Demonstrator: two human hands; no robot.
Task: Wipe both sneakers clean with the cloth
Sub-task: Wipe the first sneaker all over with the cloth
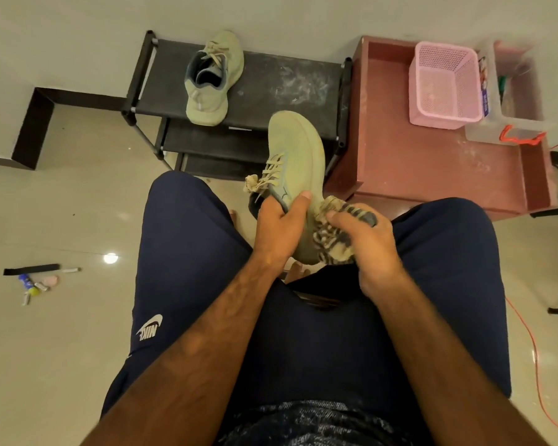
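Observation:
I hold a pale green sneaker (295, 159) above my lap, toe pointing away, tilted on its side. My left hand (279, 226) grips it around the collar near the laces. My right hand (364, 239) presses a crumpled beige and grey patterned cloth (331, 239) against the sneaker's heel side. The second pale green sneaker (211, 82) rests upright on the top shelf of a black shoe rack (281, 88), heel toward me.
A reddish wooden tray-top table (426, 162) stands right of the rack, holding a pink basket (445, 85) and a clear box (512, 91). Small items (36, 281) lie on the tiled floor at left. An orange cable (535, 365) runs along the right.

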